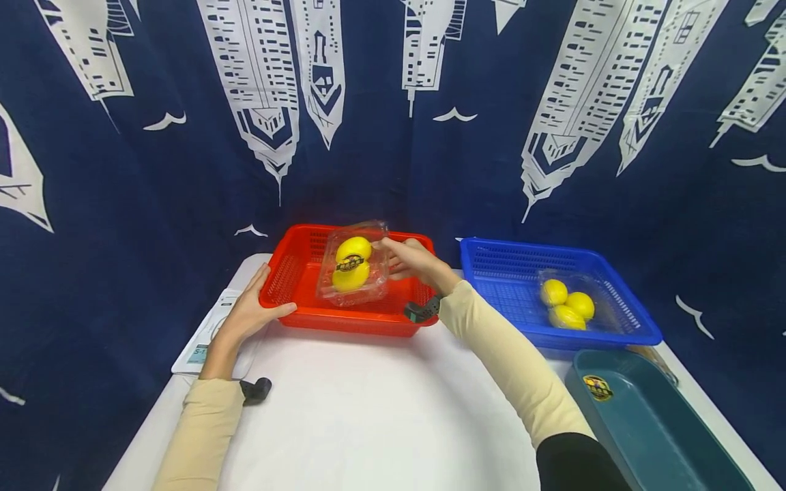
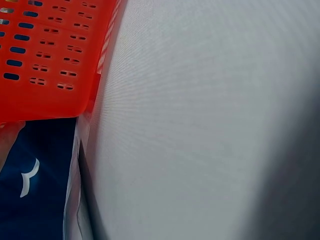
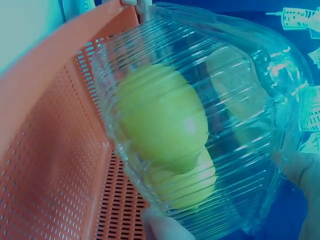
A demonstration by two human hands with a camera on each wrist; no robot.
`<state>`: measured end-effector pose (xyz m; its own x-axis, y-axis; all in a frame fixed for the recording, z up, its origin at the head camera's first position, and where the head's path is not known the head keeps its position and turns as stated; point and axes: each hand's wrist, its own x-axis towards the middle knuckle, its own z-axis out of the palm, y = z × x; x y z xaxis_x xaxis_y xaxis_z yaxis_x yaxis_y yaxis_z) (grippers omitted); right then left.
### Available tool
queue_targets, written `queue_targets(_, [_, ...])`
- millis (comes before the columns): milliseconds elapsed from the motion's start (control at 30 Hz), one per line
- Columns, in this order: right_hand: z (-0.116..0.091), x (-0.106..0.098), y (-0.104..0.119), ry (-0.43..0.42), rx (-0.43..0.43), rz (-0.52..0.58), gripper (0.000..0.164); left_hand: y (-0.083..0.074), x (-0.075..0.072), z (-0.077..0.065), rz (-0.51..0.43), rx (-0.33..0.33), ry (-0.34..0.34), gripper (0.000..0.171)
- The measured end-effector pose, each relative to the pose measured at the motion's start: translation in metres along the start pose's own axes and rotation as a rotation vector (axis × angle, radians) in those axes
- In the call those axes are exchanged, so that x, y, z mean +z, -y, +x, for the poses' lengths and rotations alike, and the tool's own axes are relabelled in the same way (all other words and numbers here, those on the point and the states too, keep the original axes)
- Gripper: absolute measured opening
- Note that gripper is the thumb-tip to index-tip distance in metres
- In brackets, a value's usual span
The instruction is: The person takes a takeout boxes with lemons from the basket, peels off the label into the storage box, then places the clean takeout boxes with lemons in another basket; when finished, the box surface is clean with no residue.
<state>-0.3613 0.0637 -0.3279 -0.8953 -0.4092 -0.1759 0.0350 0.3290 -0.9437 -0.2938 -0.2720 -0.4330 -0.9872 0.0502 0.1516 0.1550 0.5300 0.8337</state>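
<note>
Clear container: in your right hand [image 1: 410, 258], the clear container [image 1: 376, 283] is over the red basket [image 1: 350, 323], two yellow fruits [image 1: 351, 278] showing through it; you cannot tell whether it touches the basket floor
Side it lies on: just left of your right fingers, which hold it by its right edge
Long axis: roughly near to far from you, tilted, its far end overlapping the far rim in the head view
Right hand: gripping the container, thumb and fingers on different sides of it
Left hand: your left hand [image 1: 248, 310] lies spread at the red basket's near left corner, thumb along the front rim, fingers by the left wall
Nearer hand: your right; your left is across bare basket floor from the container
Tight edges: red basket's far and front walls
Open room: white table [image 1: 368, 409] in front; to the right, past a gap, the blue basket [image 1: 503, 293], with bare floor in its left half
</note>
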Motion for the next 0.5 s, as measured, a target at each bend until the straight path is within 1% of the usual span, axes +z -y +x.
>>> queue_targets(233, [-0.023,-0.014,-0.003,-0.035,0.032,-0.037,0.051,-0.002,0.002,-0.001,0.017,0.002,-0.002,0.106])
queue_targets(367, [-0.039,-0.022,-0.005,-0.081,0.042,-0.041,0.048,-0.002,0.002,-0.002,0.026,-0.002,0.0,0.106])
queue_targets(500, [-0.056,-0.029,-0.008,-0.108,0.043,-0.018,0.045,-0.003,0.002,-0.002,0.027,-0.002,0.006,0.107])
